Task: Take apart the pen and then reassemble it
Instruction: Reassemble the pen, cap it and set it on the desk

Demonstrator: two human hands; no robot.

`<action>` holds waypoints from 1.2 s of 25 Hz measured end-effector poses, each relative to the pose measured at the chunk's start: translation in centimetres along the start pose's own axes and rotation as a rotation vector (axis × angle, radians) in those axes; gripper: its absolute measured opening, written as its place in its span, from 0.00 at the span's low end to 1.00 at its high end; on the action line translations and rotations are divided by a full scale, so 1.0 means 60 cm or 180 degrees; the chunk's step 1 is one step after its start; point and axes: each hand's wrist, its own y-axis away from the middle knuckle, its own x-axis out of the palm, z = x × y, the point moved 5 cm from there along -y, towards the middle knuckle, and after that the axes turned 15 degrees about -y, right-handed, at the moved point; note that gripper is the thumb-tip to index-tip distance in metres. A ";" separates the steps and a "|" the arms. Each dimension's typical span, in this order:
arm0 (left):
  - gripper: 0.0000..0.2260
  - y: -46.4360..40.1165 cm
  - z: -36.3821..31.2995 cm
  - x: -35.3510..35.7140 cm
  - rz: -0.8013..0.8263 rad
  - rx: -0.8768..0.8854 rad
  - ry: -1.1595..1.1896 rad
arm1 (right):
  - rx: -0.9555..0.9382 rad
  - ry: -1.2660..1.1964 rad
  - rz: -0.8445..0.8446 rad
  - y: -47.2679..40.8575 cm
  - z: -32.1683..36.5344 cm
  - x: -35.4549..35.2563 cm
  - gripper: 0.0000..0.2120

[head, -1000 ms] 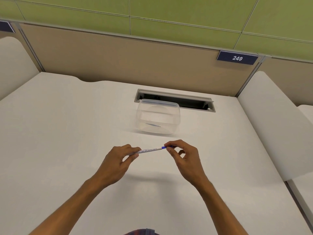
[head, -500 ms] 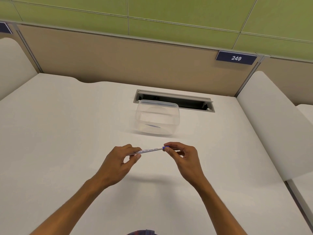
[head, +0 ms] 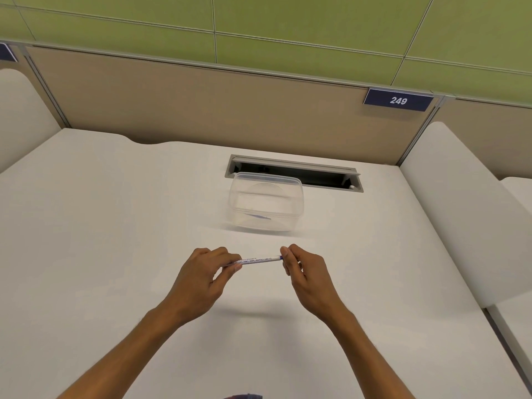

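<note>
A slim white pen with blue print along its barrel is held level above the white desk, between both hands. My left hand pinches its left end with thumb and fingers. My right hand pinches the right end, where a small blue part shows just left of the fingertips. Both ends of the pen are hidden by my fingers.
A clear plastic container stands behind the hands, with a small blue piece lying in it. Behind it is a grey cable slot in the desk. White padded dividers rise at both sides, a beige partition at the back.
My right fingertips have slid over the blue end, so less of it shows. Both hands stay at about the same place above the desk.
</note>
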 end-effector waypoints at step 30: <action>0.11 -0.010 -0.011 -0.022 -0.0281 0.0254 -0.0304 | 0.0264 -0.0690 0.0065 0.001 0.006 0.015 0.25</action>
